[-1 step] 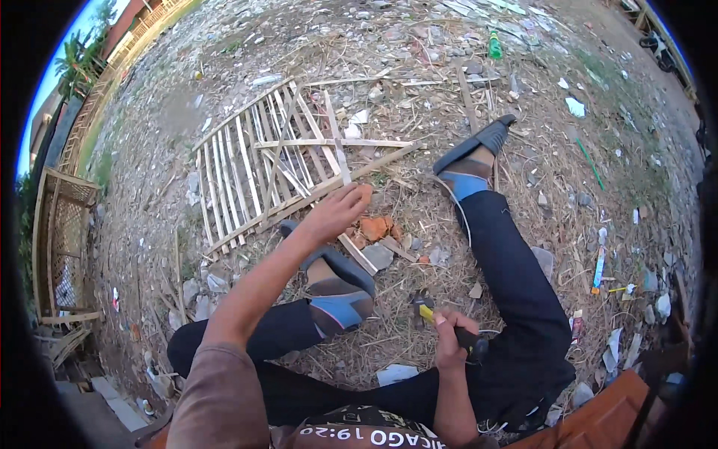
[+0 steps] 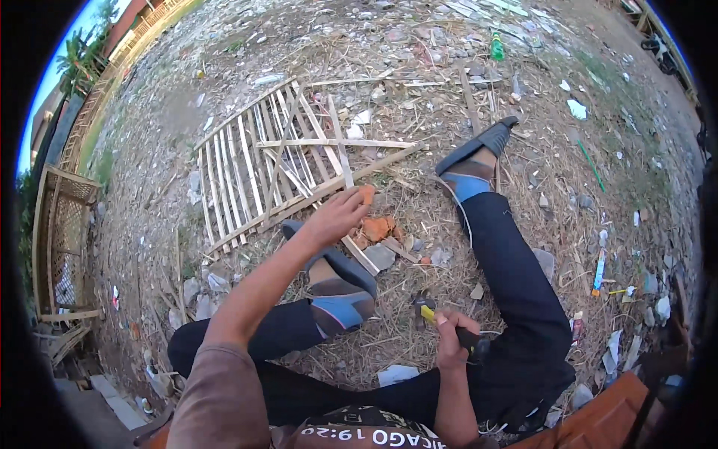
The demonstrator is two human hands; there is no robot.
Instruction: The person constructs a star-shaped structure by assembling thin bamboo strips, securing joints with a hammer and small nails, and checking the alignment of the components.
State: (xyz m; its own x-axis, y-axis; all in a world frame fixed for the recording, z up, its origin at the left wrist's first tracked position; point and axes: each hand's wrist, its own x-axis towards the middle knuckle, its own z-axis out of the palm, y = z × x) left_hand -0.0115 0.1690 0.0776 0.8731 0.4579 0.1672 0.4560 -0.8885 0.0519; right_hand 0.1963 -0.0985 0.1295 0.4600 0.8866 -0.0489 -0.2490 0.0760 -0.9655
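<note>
A lattice panel of thin wooden slats point(image 2: 247, 168) lies on the ground in front of me, nailed or laid across longer rails. My left hand point(image 2: 338, 215) reaches to the near end of a slanting wooden slat point(image 2: 342, 153), its fingers closed over that end beside an orange brick piece point(image 2: 367, 194). The fingertips' exact hold is partly hidden. In my right hand point(image 2: 454, 337) is a hammer point(image 2: 427, 313) with a yellow and black handle, held low near my right thigh. Its dark head points toward the ground between my legs.
Broken orange brick point(image 2: 378, 227) and a grey stone point(image 2: 379, 257) lie between my feet. My sandalled feet flank the work. A green bottle point(image 2: 497, 48) lies far off, litter is scattered about, and a wooden lattice frame point(image 2: 66, 243) stands at far left.
</note>
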